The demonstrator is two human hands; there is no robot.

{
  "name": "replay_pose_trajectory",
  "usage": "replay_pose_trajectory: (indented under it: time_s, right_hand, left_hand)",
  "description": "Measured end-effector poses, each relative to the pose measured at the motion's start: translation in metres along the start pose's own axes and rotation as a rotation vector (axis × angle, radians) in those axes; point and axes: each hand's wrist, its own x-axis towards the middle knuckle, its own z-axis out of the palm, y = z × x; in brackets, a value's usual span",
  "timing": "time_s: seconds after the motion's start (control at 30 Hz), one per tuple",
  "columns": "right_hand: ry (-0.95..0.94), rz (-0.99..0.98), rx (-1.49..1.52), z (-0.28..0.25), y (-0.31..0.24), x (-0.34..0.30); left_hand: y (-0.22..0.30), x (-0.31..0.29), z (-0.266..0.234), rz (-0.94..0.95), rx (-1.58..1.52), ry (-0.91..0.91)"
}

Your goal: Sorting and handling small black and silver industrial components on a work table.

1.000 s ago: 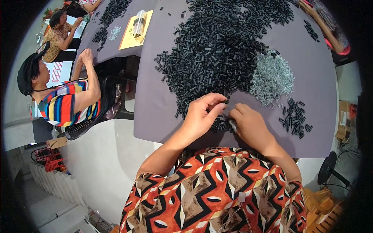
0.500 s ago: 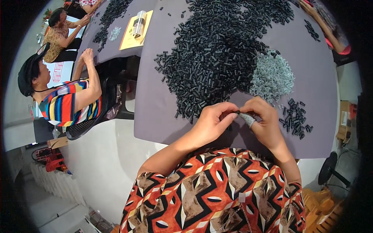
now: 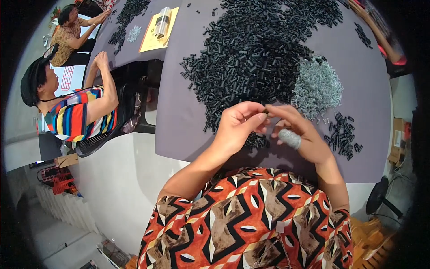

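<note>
My left hand (image 3: 239, 127) pinches a small black tube-like piece (image 3: 266, 111) between thumb and fingertips, above the near edge of the pile. Against its far end rests the outstretched index finger of my right hand (image 3: 309, 136). The right thumb, wrapped in a grey covering (image 3: 290, 139), stands apart from the piece, and the other right fingers are loosely curled. Beyond both hands spreads a large heap of black tube pieces (image 3: 246, 62). A mound of small clear, silvery parts (image 3: 317, 87) adjoins it on the right. A smaller black group (image 3: 344, 136) lies beside my right hand.
A purple-grey cloth (image 3: 183, 130) covers the table. At left, a co-worker in a striped top (image 3: 85, 114) sits by a black chair (image 3: 139, 98). A clear cylinder (image 3: 162, 24) lies on a yellow sheet (image 3: 154, 40). Another person's arm (image 3: 376, 33) reaches in at far right.
Both hands have moved slightly left and away from me. My right thumb has come off the black piece and the right fingers have spread. The left hand keeps its pinch.
</note>
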Motion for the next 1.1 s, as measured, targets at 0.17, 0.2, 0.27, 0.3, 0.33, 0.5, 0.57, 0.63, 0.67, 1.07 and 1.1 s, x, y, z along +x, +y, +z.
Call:
replay_pose_trajectory:
  time_s: [0.17, 0.2, 0.27, 0.3, 0.33, 0.5, 0.57, 0.63, 0.67, 1.07, 1.1]
  right_hand:
    - [0.042, -0.049, -0.548, 0.006, 0.01, 0.0]
    - [0.003, -0.123, -0.676, 0.012, 0.013, 0.001]
    - [-0.034, -0.196, -0.89, 0.026, 0.017, 0.003]
    - [-0.033, -0.197, -0.891, 0.03, 0.015, 0.004]
    - [-0.031, -0.19, -0.927, 0.032, 0.013, 0.004]
    - [-0.05, -0.137, -1.044, 0.042, 0.01, 0.009]
    - [-0.025, -0.241, -1.096, 0.044, 0.018, 0.014]
    - [-0.005, -0.23, -1.115, 0.046, 0.016, 0.013]
    - [0.006, -0.223, -1.128, 0.047, 0.016, 0.012]
    - [0.115, -0.13, -1.122, 0.013, 0.01, -0.006]
    - [0.123, -0.124, -1.007, 0.006, 0.008, -0.006]
  left_hand:
    - [0.009, 0.003, -0.014, 0.126, 0.011, 0.02]
    - [0.008, 0.003, -0.015, 0.124, 0.01, 0.019]
    - [0.007, 0.003, -0.015, 0.091, 0.017, 0.058]
    - [0.006, 0.003, -0.014, 0.093, 0.016, 0.057]
    - [0.005, 0.003, -0.013, 0.091, 0.021, 0.047]
    - [-0.003, 0.004, -0.011, 0.075, 0.011, 0.027]
    - [-0.005, 0.005, -0.012, 0.059, -0.004, 0.025]
    - [-0.003, 0.005, -0.01, 0.052, 0.0, 0.024]
    - [-0.002, 0.004, -0.011, 0.044, 0.005, 0.035]
    - [-0.008, 0.003, -0.006, 0.001, 0.063, -0.015]
    - [-0.009, 0.002, -0.005, -0.004, 0.064, -0.015]
